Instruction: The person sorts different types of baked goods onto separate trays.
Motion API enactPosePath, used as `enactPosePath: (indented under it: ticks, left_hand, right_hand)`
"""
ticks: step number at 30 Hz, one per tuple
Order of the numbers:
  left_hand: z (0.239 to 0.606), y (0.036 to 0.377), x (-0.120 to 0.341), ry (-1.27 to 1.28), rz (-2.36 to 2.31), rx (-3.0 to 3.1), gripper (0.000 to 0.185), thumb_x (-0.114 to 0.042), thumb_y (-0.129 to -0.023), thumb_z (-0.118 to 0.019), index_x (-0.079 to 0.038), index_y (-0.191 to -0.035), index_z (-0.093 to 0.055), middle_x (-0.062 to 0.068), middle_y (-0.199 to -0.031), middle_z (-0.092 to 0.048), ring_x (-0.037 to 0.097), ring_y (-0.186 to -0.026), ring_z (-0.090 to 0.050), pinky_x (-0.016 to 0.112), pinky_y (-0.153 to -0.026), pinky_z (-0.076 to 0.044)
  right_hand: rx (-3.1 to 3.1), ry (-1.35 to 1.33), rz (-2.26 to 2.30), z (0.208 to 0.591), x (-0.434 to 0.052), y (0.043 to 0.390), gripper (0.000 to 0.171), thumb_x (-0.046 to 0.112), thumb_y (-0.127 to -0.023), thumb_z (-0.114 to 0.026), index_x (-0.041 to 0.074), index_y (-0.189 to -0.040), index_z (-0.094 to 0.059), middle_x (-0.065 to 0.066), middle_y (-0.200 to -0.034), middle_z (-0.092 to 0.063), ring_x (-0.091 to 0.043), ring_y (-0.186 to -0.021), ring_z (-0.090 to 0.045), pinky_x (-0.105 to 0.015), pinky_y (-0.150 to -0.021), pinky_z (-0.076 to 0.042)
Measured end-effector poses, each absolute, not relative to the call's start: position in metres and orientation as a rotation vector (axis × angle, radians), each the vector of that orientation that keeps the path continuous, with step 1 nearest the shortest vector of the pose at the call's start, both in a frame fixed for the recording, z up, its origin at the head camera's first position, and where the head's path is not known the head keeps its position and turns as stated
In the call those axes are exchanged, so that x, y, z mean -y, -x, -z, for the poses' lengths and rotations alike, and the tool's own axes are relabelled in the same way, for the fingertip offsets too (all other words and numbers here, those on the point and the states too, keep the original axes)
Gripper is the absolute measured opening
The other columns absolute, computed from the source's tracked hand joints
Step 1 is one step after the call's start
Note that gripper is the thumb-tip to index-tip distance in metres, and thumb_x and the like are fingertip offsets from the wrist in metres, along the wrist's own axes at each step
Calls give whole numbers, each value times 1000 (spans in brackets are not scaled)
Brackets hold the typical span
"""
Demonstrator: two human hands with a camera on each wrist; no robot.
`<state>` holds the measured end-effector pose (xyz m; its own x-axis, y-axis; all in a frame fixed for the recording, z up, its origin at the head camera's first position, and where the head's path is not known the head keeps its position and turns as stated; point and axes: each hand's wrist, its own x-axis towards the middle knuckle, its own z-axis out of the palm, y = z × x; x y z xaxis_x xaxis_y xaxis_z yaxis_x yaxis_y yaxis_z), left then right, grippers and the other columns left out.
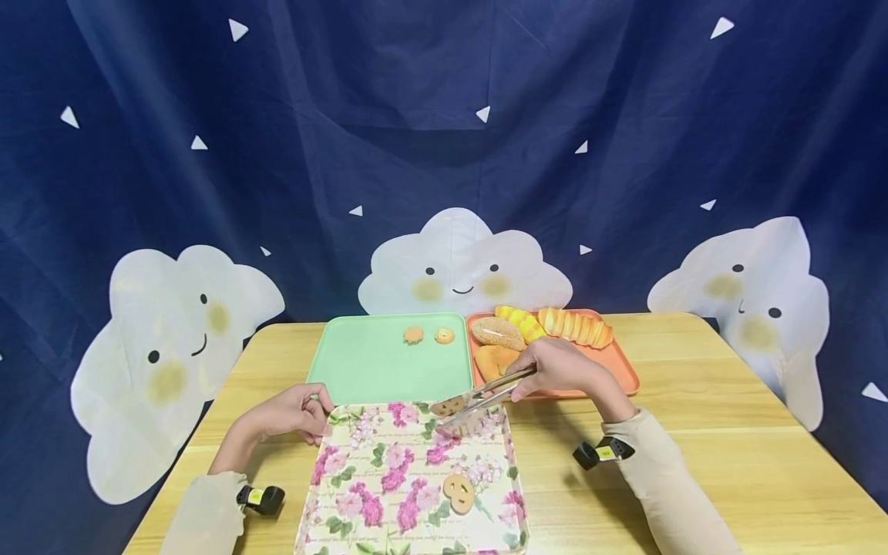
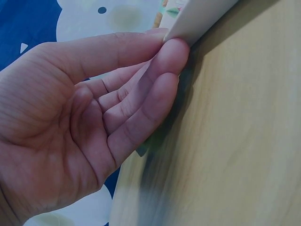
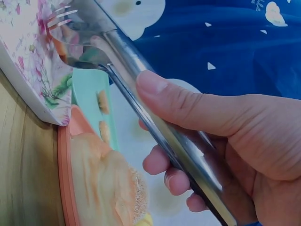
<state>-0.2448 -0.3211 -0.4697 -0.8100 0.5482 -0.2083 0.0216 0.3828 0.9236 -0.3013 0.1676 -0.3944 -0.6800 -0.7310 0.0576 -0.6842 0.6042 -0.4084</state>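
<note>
My left hand (image 1: 294,412) pinches the left edge of a floral tray (image 1: 368,478) between thumb and fingertips; the left wrist view shows the fingers (image 2: 146,101) curled at its rim. In my right hand (image 1: 558,364) is a pair of metal tongs (image 1: 496,389), held over the tray's far right part. One tong end is slotted like a fork, as the right wrist view shows. At the tips is a brown cookie (image 1: 447,406), partly hidden by the tongs; whether it is lifted off the tray I cannot tell. Another cookie (image 1: 459,493) with holes lies on the tray's near right.
Behind the floral tray, a green tray (image 1: 361,354) bears two small cookies (image 1: 413,334). To its right an orange tray (image 1: 627,378) holds several breads, among them a croissant-like loaf (image 1: 576,327) and a seeded roll (image 1: 497,332). A dark blue curtain (image 1: 416,154) hangs behind the wooden table (image 1: 694,447).
</note>
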Motion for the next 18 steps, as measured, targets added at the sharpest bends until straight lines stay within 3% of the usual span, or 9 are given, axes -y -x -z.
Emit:
enactPosePath:
  ticks: [9,18]
  left_hand:
    - [468,244,321,-491,-1427,-2158,33,1,-89,-70,15,-106,-46,4,-73,-62,16,-69,-68,32,-68,-62]
    - [469,244,321,-495,-1436,-2149,31,1,-90,-69,15,-106,-47,4,-73,-63,15,-68,-68,32,-67,-62]
  right_hand:
    - [-2742,1209,658,393,-170,303,10,38,-78,-86,36,-83,-77,18,-56,-47,3,-53,-34,-20,-50,-26]
    - [-2830,1129,767,387,-169,301,25,36,-79,-87,21,-98,-83,11,-78,-74,-1,-62,-50,-22,-56,-39]
